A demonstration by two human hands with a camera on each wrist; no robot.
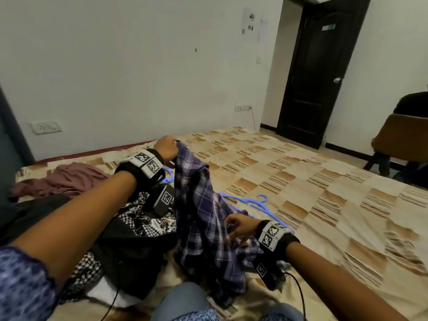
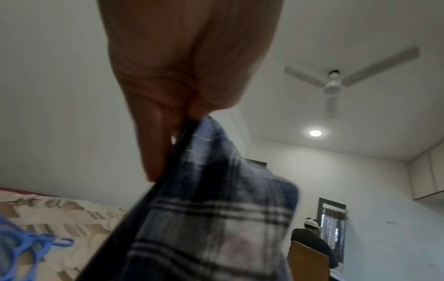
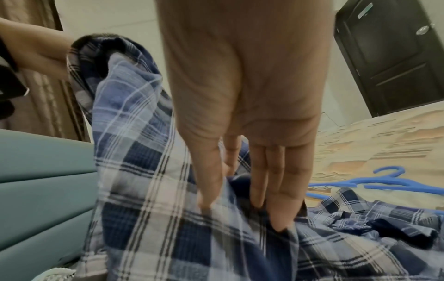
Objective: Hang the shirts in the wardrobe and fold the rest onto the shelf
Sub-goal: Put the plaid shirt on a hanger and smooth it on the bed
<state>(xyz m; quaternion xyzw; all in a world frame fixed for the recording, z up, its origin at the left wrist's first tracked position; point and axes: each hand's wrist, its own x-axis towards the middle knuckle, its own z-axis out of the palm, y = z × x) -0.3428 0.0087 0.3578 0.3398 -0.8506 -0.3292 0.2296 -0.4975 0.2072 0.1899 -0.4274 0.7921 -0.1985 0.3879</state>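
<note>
Left hand (image 2: 182, 79) pinches the top edge of the blue plaid shirt (image 1: 196, 205), thumb against curled fingers, holding it up above the bed (image 1: 301, 181). Right hand (image 1: 240, 227) sits lower on the same shirt, fingers (image 3: 281, 190) straight and pressing into the cloth, thumb apart on a fold. The shirt hangs between them, its lower part crumpled on the bedspread. Blue hangers (image 1: 257, 202) lie just behind it; a heap of dark and patterned clothes (image 1: 129, 239) sits left, a mauve garment (image 1: 69, 179) beyond.

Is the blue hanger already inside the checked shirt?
No, the blue hanger lies on the bedspread beside the checked shirt, which the left hand holds up by one end.
</note>
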